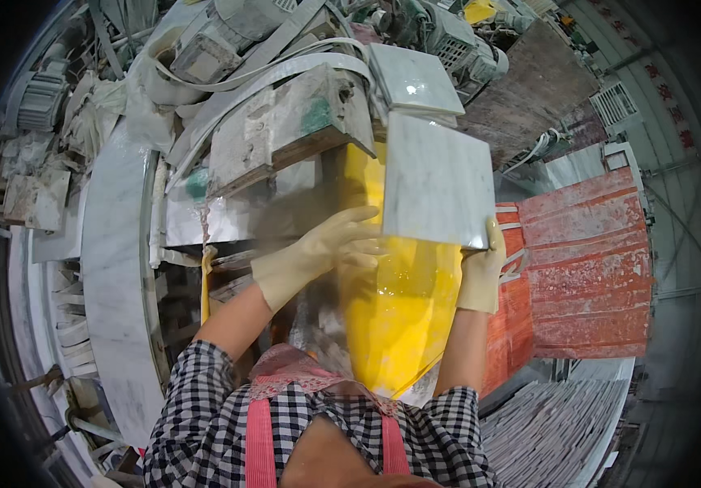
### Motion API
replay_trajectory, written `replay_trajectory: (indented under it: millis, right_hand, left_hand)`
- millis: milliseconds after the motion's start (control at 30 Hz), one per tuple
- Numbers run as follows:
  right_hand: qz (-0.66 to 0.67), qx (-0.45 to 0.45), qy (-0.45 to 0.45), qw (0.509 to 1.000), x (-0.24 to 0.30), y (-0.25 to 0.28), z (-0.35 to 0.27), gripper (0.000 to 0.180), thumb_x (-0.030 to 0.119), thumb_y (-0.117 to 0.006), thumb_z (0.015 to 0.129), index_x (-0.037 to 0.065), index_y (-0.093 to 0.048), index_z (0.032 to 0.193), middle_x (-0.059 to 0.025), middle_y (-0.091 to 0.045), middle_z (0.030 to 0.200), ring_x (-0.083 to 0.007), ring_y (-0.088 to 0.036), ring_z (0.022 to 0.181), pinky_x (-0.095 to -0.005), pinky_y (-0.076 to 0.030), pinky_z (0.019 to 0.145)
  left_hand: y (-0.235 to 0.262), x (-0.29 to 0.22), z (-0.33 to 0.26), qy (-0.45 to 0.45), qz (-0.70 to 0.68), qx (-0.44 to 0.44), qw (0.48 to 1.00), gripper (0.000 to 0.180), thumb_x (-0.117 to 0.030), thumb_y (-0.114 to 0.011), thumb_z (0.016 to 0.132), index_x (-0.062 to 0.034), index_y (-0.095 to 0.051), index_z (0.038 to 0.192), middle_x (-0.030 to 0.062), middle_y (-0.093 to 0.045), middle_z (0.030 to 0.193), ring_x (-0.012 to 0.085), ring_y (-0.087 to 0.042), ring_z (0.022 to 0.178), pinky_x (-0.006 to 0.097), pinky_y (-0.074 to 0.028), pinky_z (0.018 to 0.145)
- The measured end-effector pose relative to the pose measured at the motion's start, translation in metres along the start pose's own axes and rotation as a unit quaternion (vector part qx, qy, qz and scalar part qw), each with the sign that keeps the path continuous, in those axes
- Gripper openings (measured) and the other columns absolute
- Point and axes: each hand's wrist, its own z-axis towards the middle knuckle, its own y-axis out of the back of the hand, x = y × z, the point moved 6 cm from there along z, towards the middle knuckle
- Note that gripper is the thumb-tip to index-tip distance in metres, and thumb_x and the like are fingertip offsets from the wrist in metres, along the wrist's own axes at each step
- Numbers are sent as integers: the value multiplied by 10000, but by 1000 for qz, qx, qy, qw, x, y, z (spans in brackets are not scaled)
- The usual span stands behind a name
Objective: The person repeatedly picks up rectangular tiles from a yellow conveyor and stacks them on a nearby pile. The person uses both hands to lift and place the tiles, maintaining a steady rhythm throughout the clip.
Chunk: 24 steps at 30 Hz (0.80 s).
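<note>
left hand: gloved, gripping the tile's left edge
right hand: gloved, clamped on its lower right corner
tile: grey, tilted, machine just beside
open room: right, over red crate

The tile hides most of the right hand and the left hand's fingertips. The yellow guard's top disappears behind the tile too. Background machinery is too warped to make out.
</note>
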Motion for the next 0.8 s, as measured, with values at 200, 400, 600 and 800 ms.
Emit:
replay_trajectory:
  millis: [200, 400, 600, 800]
  right_hand:
    - [23, 84, -65, 994, -7, 23, -38, 525, 306, -562, 1010, -79, -549, 1366, -183, -623, 1358, -295, -631, 1215, -406, -521, 1018]
    - [-265, 83, 83, 957, -37, 79, -69, 581, 378, -540, 1046, 32, -449, 1503, -181, -535, 1479, -318, -499, 1377, -424, -400, 1141]
    - [-726, 152, 167, 650, -90, 100, -144, 659, 267, -640, 953, 59, -408, 1534, -215, -470, 1529, -394, -361, 1461, -488, -234, 1234]
    - [-721, 146, 177, 653, -73, 85, -143, 658, 287, -647, 933, 2, -445, 1489, -200, -535, 1461, -353, -403, 1437, -500, -227, 1232]
  left_hand:
    - [-25, 28, 42, 54, 213, -239, 946, 528, -140, -586, 998, 49, -430, 1466, 137, -573, 1394, 207, -611, 1204, 356, -507, 1013]
    - [-34, 1, 114, -19, 184, -211, 960, 415, -105, -606, 948, 72, -556, 1321, 135, -659, 1252, 233, -652, 1131, 357, -514, 1002]
    - [13, -58, 230, -68, 231, -316, 918, 224, -164, -712, 884, -8, -652, 1033, 73, -676, 884, 198, -667, 725, 335, -574, 629]
    - [66, -130, 287, -74, 413, -430, 799, 284, -287, -734, 879, -23, -649, 817, 92, -562, 569, 228, -512, 423, 389, -367, 412]
